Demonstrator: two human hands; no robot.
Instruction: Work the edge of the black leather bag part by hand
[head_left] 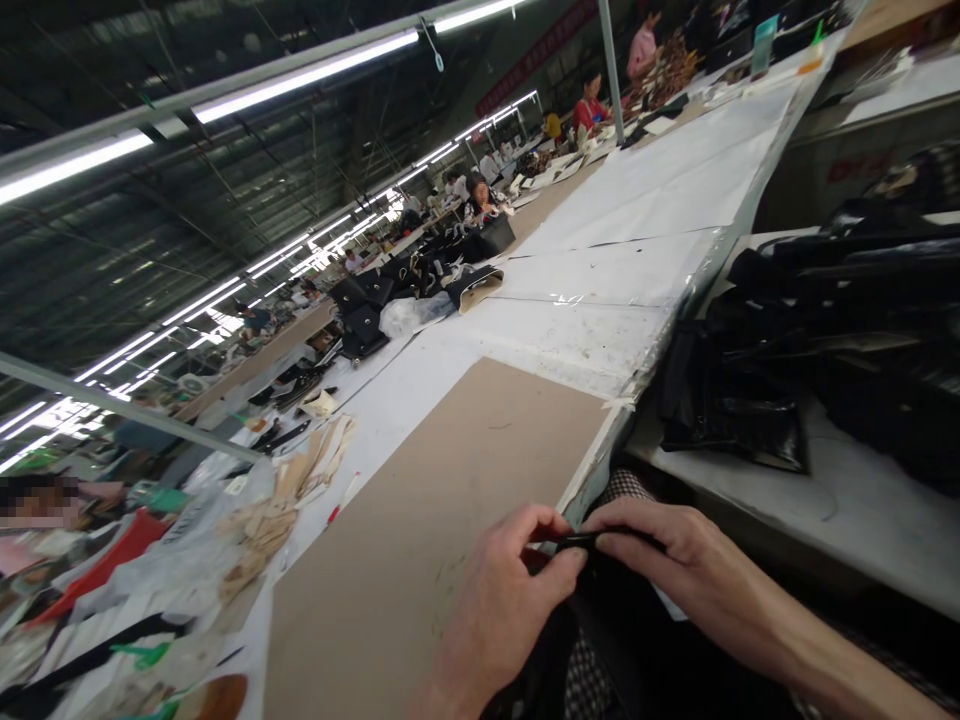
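Both of my hands meet at the near edge of a long work table, over my lap. My left hand (504,590) pinches one end of a thin black strip (581,540) between thumb and fingers. My right hand (667,560) is closed on the other end of the same strip. The strip is small and dark, and I cannot make out what it is made of. Just beyond the hands lies a brown cardboard sheet (457,480) on the table.
A white plastic-covered table top (600,270) runs far ahead. Black shiny bags (825,330) are piled on a side surface at right. Paper pieces (277,500) and black parts lie at left. Other people sit working along the far table.
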